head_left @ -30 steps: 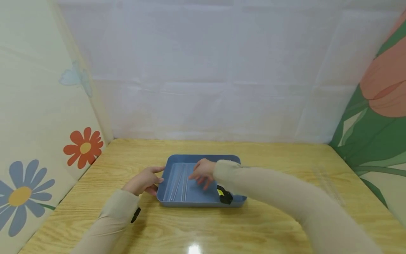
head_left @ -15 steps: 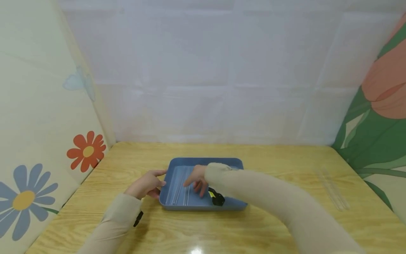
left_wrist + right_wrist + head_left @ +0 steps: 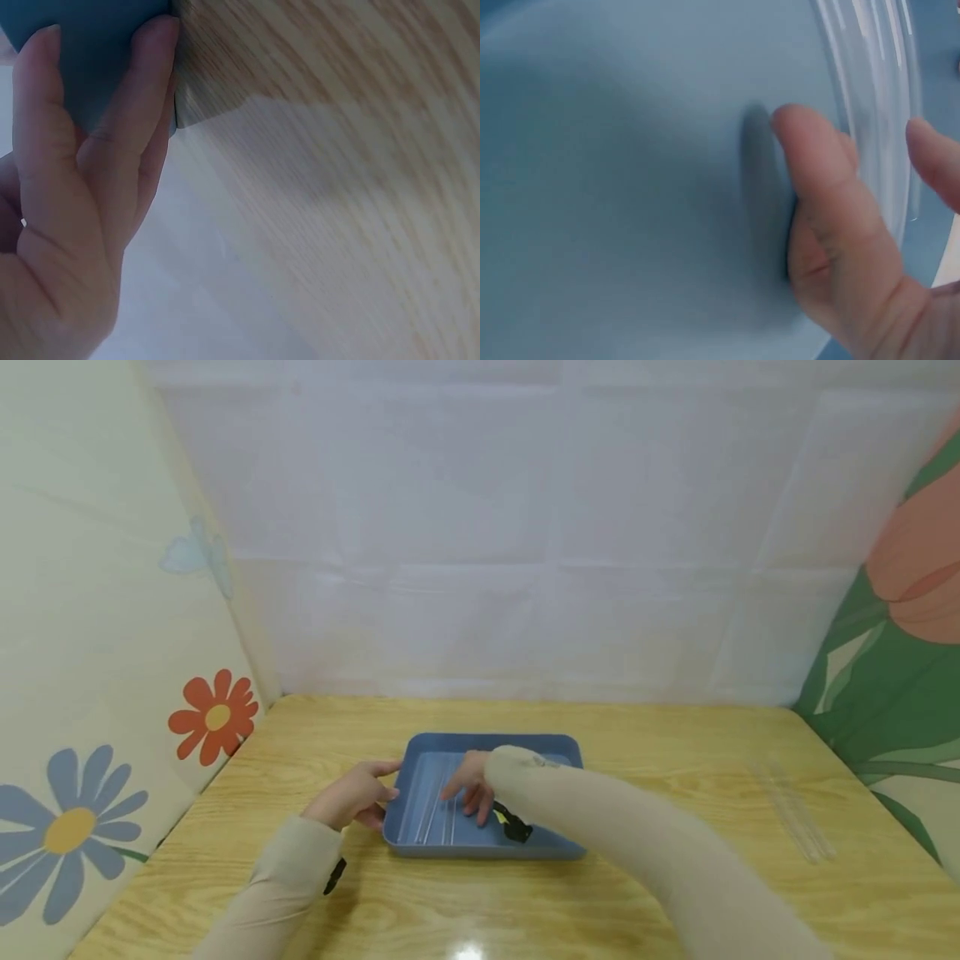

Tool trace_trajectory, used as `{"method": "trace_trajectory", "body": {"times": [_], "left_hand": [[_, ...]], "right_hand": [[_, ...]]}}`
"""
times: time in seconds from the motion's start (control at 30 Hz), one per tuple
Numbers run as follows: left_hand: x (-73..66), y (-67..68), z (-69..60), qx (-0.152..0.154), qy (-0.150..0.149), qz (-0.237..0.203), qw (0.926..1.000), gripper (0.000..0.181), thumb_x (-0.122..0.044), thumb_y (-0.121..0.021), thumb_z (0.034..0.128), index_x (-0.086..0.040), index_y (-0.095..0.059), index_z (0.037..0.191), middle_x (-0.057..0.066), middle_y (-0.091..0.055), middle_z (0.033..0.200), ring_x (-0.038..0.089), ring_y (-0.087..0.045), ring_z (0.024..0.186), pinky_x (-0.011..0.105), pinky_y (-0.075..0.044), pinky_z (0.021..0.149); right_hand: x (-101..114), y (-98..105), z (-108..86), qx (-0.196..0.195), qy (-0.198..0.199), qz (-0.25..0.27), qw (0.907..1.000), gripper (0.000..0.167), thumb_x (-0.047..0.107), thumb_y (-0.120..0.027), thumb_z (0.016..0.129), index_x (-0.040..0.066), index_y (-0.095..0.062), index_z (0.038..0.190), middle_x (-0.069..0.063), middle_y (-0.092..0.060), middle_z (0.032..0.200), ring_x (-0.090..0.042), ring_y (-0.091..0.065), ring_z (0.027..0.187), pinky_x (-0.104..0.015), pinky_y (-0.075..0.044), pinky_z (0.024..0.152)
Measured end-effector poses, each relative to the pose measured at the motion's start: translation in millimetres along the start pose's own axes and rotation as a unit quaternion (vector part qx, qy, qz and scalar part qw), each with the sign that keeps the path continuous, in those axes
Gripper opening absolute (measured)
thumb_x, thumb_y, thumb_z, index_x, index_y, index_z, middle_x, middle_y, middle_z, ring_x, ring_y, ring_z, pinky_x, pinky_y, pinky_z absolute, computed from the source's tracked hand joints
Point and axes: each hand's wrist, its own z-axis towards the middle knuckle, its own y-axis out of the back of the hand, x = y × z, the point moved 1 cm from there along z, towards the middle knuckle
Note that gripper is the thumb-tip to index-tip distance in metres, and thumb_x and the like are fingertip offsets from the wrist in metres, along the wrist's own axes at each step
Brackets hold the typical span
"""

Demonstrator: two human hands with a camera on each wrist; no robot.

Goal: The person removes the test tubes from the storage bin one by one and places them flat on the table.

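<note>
A shallow blue tray [image 3: 487, 852] lies on the wooden table. My left hand [image 3: 351, 797] is at its left side; in the left wrist view its fairly straight fingers [image 3: 135, 105] rest against the tray's outer wall. Several clear tubes [image 3: 427, 814] lie lengthwise in the left part of the tray. My right hand [image 3: 472, 783] hovers over the tray just right of these tubes, fingers pointing left and down. In the right wrist view, thumb and finger stand apart, with the clear tubes [image 3: 881, 97] beyond them; I see no grip on them. The forearm hides the tray's right side.
More clear tubes [image 3: 798, 822] lie on the table [image 3: 652, 735] to the right, hard to make out. A white sheet [image 3: 480, 568] hangs behind the table. Flower-printed panels [image 3: 97, 635] stand at both sides.
My right hand has moved left within the tray, closer to the clear tubes, and has stayed about there since. The left hand keeps its place at the tray's side. The view has shifted slightly.
</note>
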Motion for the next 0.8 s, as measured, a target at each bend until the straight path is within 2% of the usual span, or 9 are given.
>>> {"method": "trace_trajectory", "body": {"times": [0.17,0.3,0.53,0.63,0.7,0.8], "left_hand": [[2.0,0.3,-1.2,0.003,-0.002,-0.004,1.0,0.056,0.005,-0.051,0.0962,0.003,-0.031,0.149,0.021,-0.066,0.098,0.023,-0.065,0.059,0.027,-0.053,0.047],[0.6,0.8,-0.9,0.005,-0.006,0.004,1.0,0.056,0.005,-0.051,0.0964,0.003,-0.031,0.149,0.02,-0.066,0.098,0.023,-0.066,0.06,0.028,-0.053,0.047],[-2.6,-1.5,-2.0,0.002,-0.003,0.005,1.0,0.055,0.006,-0.051,0.0956,0.002,-0.034,0.148,0.02,-0.066,0.099,0.024,-0.066,0.061,0.029,-0.053,0.047],[-2.8,-2.2,-1.7,0.004,-0.003,0.006,1.0,0.055,0.006,-0.052,0.0956,0.003,-0.034,0.148,0.021,-0.065,0.101,0.024,-0.066,0.061,0.028,-0.053,0.047],[-2.6,-2.4,-1.1,-0.001,-0.001,0.008,1.0,0.055,0.006,-0.052,0.0956,0.002,-0.035,0.148,0.022,-0.066,0.101,0.024,-0.066,0.061,0.028,-0.053,0.047],[-2.7,-1.5,-1.3,-0.005,0.002,0.01,0.9999,0.055,0.006,-0.052,0.0957,0.002,-0.035,0.148,0.022,-0.066,0.101,0.024,-0.066,0.06,0.028,-0.053,0.046]], "right_hand": [[-5,-2,4.1,-0.006,0.02,-0.024,0.9995,0.076,0.011,-0.072,0.088,-0.007,-0.028,0.146,-0.021,-0.062,0.091,-0.023,-0.06,0.065,-0.045,-0.057,0.076],[-6,-3,8.0,-0.022,0.026,-0.05,0.9981,0.061,0.01,-0.073,0.087,-0.009,-0.041,0.135,-0.02,-0.063,0.086,-0.021,-0.06,0.062,-0.042,-0.058,0.07],[-8,-2,9.6,-0.033,0.022,-0.062,0.9973,0.044,0.001,-0.068,0.085,-0.011,-0.048,0.122,-0.017,-0.062,0.077,-0.018,-0.057,0.054,-0.035,-0.058,0.058],[-10,-1,12.7,-0.046,0.015,-0.077,0.9959,0.03,0.002,-0.066,0.085,-0.008,-0.056,0.111,-0.017,-0.063,0.077,-0.017,-0.058,0.053,-0.031,-0.057,0.053],[-10,0,12.7,-0.048,0.015,-0.08,0.9955,0.02,0.004,-0.065,0.086,-0.006,-0.059,0.102,-0.017,-0.064,0.078,-0.017,-0.06,0.054,-0.032,-0.058,0.056],[-9,1,9.9,-0.039,0.016,-0.064,0.997,0.019,0.004,-0.064,0.086,-0.006,-0.059,0.102,-0.019,-0.065,0.08,-0.018,-0.06,0.058,-0.037,-0.059,0.064]]}}
